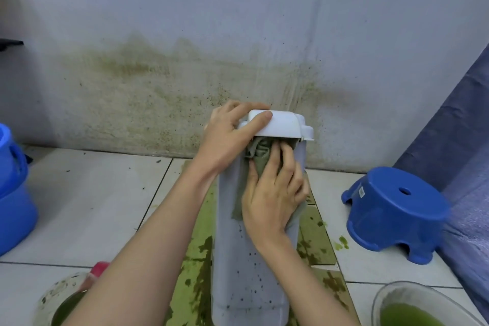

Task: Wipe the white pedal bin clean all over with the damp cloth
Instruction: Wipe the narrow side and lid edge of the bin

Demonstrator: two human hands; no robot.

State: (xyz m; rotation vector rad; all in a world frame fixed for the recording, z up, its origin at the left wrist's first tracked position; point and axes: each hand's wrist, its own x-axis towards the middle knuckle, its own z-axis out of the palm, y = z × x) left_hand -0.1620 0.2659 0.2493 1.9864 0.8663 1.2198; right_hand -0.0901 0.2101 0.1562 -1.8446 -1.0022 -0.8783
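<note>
White pedal bin [248, 267], frame centre, long axis upright: I note my left hand [227, 137] gripping its lid [280, 124], right hand [272, 193] pressing the damp cloth [260, 156] just beneath, unwiped speckled wall below.

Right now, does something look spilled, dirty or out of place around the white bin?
Yes. Green liquid is spilled over the tiled floor beside the white plastic pedal bin, whose lower side carries dark specks. The blue plastic stool lies tipped.

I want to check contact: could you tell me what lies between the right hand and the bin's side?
In the head view, the green cloth lies between the right hand and the white pedal bin.
</note>
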